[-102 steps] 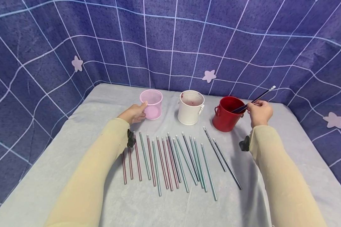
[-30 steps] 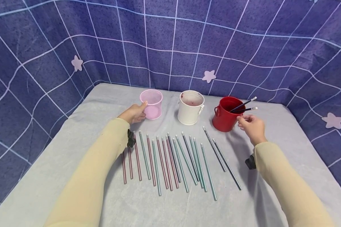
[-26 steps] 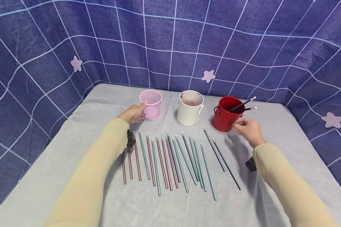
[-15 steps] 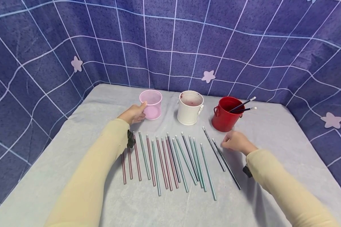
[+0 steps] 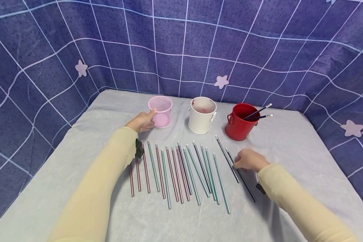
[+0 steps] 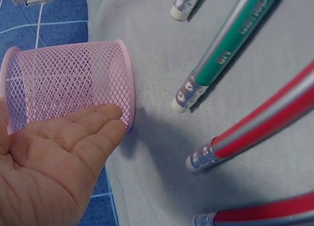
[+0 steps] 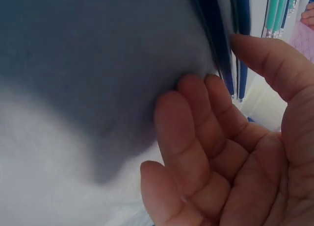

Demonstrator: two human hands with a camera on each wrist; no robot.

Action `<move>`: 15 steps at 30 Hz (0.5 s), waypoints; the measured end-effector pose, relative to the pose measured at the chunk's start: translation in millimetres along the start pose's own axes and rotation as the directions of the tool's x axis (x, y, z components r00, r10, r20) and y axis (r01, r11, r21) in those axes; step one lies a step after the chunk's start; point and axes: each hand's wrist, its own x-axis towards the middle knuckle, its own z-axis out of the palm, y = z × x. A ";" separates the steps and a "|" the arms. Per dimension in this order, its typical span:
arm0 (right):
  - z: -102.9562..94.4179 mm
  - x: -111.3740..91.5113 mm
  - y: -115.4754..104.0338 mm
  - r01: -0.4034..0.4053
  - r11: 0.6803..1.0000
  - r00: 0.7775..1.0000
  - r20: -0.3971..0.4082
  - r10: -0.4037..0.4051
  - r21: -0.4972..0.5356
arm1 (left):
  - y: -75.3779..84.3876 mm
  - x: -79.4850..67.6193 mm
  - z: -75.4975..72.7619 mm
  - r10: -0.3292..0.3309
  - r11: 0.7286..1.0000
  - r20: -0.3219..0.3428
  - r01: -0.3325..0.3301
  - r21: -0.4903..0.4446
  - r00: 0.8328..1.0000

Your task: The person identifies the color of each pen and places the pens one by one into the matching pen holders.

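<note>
At the back left, my left hand (image 5: 143,121) holds a pink mesh cup (image 5: 164,118). Its thumb is near the rim and its fingers (image 6: 98,138) lie along the mesh side. On the right, my right hand (image 5: 250,160) is low over a dark blue pencil (image 5: 248,186), thumb and fingertips either side of it. In the right wrist view, the thumb (image 7: 265,59) and index finger (image 7: 225,106) are apart with the pencil between them. Another dark blue pencil (image 5: 225,156) lies just left of it. Two dark pencils (image 5: 258,117) lean in the red bucket (image 5: 239,129).
A white bucket (image 5: 199,119) stands between the pink cup and the red one. Across the grey cloth (image 5: 169,225) lie several red pencils (image 5: 146,174), green pencils (image 5: 166,181) and other dark blue ones, eraser ends away from me. A blue patterned curtain (image 5: 181,50) rises behind.
My right hand let go of a dark pencil in the red bucket, then came down and toward me to the pencils on the cloth. The left hand has stayed at the pink cup.
</note>
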 end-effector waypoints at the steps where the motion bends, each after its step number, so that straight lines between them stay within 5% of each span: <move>1: 1.0 0.4 -0.2 -0.004 1.000 1.000 0.002 0.004 0.001 | -0.1 0.1 -0.1 0.000 1.000 0.000 0.000 0.001 1.000; 15: 11.8 13.1 -4.9 -0.021 1.000 0.999 0.046 0.020 0.015 | 0.5 0.0 0.1 0.002 1.000 -0.008 -0.003 -0.018 1.000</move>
